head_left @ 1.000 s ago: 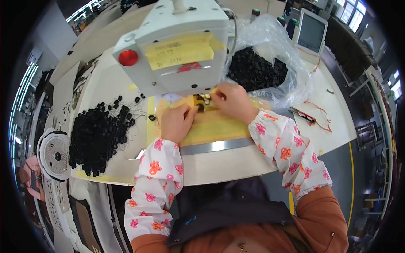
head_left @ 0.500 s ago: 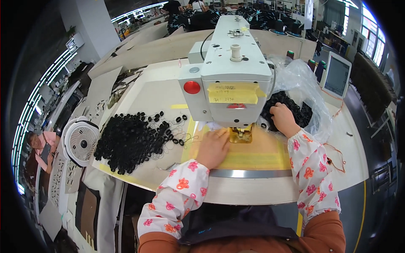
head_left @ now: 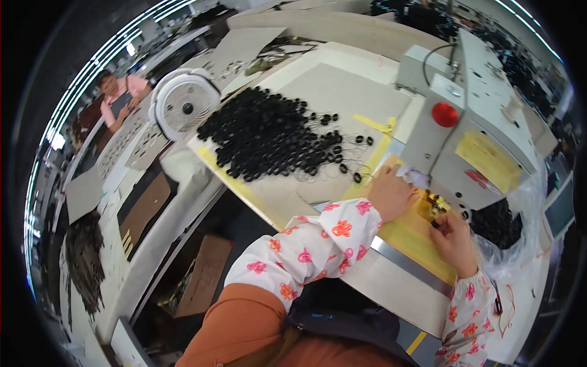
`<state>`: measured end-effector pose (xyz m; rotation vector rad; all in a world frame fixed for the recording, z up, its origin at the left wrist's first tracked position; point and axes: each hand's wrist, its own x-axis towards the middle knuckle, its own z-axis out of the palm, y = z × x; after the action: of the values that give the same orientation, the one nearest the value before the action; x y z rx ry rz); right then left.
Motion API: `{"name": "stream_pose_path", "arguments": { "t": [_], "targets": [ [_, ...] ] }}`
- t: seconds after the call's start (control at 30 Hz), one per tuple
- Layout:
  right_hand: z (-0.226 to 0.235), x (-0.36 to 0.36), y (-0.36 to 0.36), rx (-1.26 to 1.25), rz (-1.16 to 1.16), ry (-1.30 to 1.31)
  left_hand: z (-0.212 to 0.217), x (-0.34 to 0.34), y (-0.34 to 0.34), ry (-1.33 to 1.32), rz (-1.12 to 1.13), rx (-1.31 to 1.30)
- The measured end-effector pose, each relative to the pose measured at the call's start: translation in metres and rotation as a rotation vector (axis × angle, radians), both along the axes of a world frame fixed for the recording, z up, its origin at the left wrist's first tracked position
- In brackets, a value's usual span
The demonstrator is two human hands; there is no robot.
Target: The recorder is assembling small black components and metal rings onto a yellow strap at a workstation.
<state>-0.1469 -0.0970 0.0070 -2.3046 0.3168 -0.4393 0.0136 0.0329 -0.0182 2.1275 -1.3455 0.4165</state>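
Note:
At the white sewing machine (head_left: 437,125), my right hand (head_left: 454,241) pinches a small black loop (head_left: 435,224) just in front of the brass-coloured clamp (head_left: 433,203). My left hand (head_left: 391,194) lies on the yellow-taped work plate (head_left: 408,241), left of the clamp, its fingers stretched forward beside a crumpled white scrap (head_left: 417,178). To the left spreads a big heap of black oval loops (head_left: 263,134) with loose thread ends trailing. More black pieces (head_left: 496,223) lie in a clear plastic bag (head_left: 529,214) right of the machine head.
A white fan (head_left: 185,108) stands at the table's left edge. Beyond it a person in pink (head_left: 122,98) is by another bench. An open carton (head_left: 205,275) sits below the table. A grey screen (head_left: 559,208) is at the far right.
My right hand has come from the bag to the clamp with a black loop in its fingers. My left hand stays on the plate. The view has turned and tilted toward the left.

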Motion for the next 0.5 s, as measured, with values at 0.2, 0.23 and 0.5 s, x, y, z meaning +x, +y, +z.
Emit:
{"name": "stream_pose_path", "arguments": {
  "t": [0.2,0.23,0.5],
  "targets": [
    [-0.016,0.005,0.009,0.183,-0.013,-0.049,-0.003,0.051,0.039,-0.064,0.159,0.054],
    [-0.016,0.004,0.011,0.190,-0.008,-0.046,-0.004,0.061,0.046,-0.101,0.205,0.070],
    [-0.007,-0.002,0.014,0.001,-0.107,-0.123,0.011,0.060,0.034,-0.120,0.132,-0.182]
  ]
}}
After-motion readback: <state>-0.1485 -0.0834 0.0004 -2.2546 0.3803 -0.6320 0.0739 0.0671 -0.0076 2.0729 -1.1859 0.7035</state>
